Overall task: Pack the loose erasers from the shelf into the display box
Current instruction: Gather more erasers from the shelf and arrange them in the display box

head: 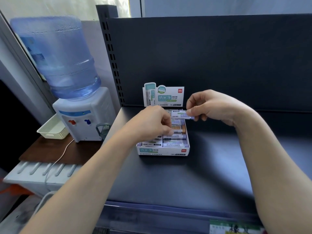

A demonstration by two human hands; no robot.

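A white display box with an upright printed back card sits on the dark shelf. Several wrapped erasers lie in rows inside it, among them purple ones and an orange one. My right hand hovers over the box's far right corner, pinching a purple-and-white eraser held level. My left hand is down in the box's middle, its fingertips touching the orange eraser; whether it grips that eraser is unclear.
A water dispenser with a blue bottle stands left of the shelf on a brown table. A white basket sits beside it. The shelf's slotted upright rises behind the box, and a price-label rail runs along the front edge.
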